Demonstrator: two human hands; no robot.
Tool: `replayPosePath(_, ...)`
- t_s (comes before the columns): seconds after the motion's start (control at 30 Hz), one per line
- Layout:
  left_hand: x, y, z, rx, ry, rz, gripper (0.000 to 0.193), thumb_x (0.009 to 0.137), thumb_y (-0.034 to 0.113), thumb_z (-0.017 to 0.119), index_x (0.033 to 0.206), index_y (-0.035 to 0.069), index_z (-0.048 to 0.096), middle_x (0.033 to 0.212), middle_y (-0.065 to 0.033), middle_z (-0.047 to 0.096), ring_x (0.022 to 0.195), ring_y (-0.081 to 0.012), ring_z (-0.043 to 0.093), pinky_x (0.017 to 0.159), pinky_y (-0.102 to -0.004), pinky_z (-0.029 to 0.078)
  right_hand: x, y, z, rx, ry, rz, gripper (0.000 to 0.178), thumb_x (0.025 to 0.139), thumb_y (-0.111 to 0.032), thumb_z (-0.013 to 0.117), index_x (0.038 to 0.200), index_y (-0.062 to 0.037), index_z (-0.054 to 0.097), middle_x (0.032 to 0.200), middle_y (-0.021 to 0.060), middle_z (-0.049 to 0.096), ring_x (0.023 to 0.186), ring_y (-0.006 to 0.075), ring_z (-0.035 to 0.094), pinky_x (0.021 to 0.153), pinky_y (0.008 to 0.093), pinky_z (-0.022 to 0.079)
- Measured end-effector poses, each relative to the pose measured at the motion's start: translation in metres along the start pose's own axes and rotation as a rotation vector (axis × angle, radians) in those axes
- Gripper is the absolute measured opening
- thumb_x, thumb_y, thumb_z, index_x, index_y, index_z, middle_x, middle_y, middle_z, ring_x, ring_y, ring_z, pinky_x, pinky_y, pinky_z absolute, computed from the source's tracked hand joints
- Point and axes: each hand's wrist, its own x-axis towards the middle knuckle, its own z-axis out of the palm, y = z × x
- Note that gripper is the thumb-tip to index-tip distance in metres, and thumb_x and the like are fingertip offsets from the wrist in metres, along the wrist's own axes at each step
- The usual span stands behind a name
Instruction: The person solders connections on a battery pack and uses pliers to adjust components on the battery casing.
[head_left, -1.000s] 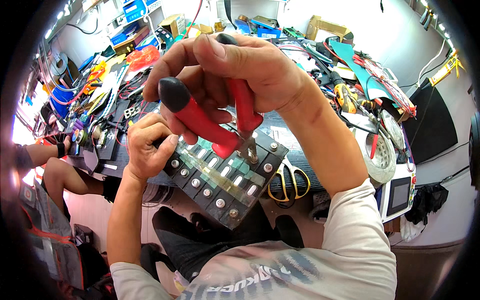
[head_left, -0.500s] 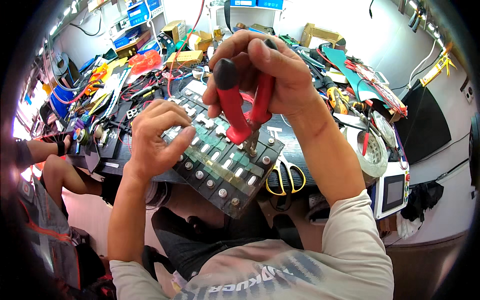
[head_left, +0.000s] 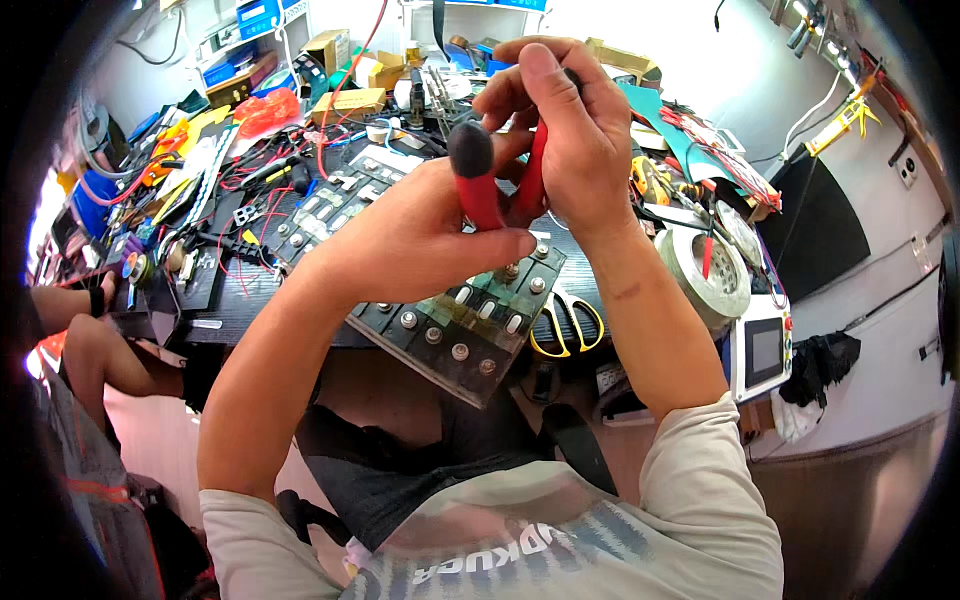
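My right hand (head_left: 580, 150) is closed around one red handle of a pair of pliers (head_left: 481, 200) with black handle ends. My left hand (head_left: 420, 235) is wrapped about the pliers lower down, its thumb lying across the front below the handles; most of its fingers are behind the tool. The jaws are hidden by this hand. Beneath both hands a dark battery pack (head_left: 405, 347) lies tilted on the table, its near corner past the edge. Rows of bolt terminals, silvery connector strips and greenish tape cover its top. One bolt terminal (head_left: 511, 271) shows just below my left thumb.
Yellow-handled scissors (head_left: 568, 325) lie right of the pack. Farther right are a large tape roll (head_left: 715, 275) and a white device with a screen (head_left: 763, 350). Wires, tools and boxes crowd the black table (head_left: 235, 322). At the left, another person's leg (head_left: 120, 355) shows.
My left hand has moved right, from above the pack onto the pliers. The right hand still holds the pliers, now slightly higher in the picture. The view has shifted a little.
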Motion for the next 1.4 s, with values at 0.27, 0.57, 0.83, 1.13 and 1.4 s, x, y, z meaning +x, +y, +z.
replayPosePath(0.27,0.017,-0.019,0.014,0.126,0.232,0.471,0.040,0.095,0.010,0.076,0.133,0.005,0.064,0.114,-0.0187,0.071,0.103,-0.0408,0.072,0.089,-0.0478,0.058,-0.044,-0.072,0.042,-0.786,0.008,0.121,0.119,0.090,-0.050,0.091,0.167,0.0109,0.023,0.126,0.0221,0.065,0.120,0.0283,0.066,0.105,0.0401,0.054)
replayPosePath(0.57,0.006,-0.012,-0.002,0.237,0.071,0.392,0.030,0.092,0.015,0.083,0.114,-0.004,0.075,0.099,-0.0201,0.080,0.093,-0.0380,0.078,0.088,-0.0452,0.061,-0.056,-0.057,0.054,-0.562,0.395,0.047,0.084,0.096,-0.014,0.083,0.159,0.0118,0.033,0.105,0.0049,0.054,0.090,0.0131,0.057,0.081,0.0273,0.055)
replayPosePath(0.83,0.012,-0.018,0.007,0.128,0.017,0.305,0.044,0.094,0.021,0.088,0.131,0.001,0.076,0.109,-0.0159,0.082,0.098,-0.0241,0.079,0.094,-0.0391,0.062,-0.062,-0.042,0.050,-0.531,0.658,-0.071,0.054,0.095,-0.010,0.082,0.138,0.0042,0.053,0.098,0.0013,0.054,0.083,0.0091,0.053,0.074,0.0242,0.048)
replayPosePath(1.13,-0.014,-0.012,0.013,0.587,0.163,0.121,0.058,0.098,0.042,0.084,0.137,0.001,0.073,0.124,-0.0189,0.080,0.112,-0.0297,0.078,0.101,-0.0437,0.058,-0.043,-0.027,0.024,-0.468,0.647,-0.183,0.018,0.091,-0.002,0.069,0.107,-0.0023,0.060,0.090,-0.0014,0.056,0.078,0.0066,0.052,0.069,0.0256,0.045)
replayPosePath(1.4,-0.075,-0.040,0.019,0.875,0.481,0.345,0.054,0.099,0.044,0.080,0.134,0.003,0.075,0.139,-0.0189,0.074,0.145,-0.0413,0.057,0.121,-0.0521,0.045,-0.029,-0.019,0.008,-0.147,0.654,-0.003,0.017,0.090,0.001,0.067,0.104,-0.0059,0.060,0.077,0.0000,0.057,0.058,0.0095,0.053,0.051,0.0270,0.045)
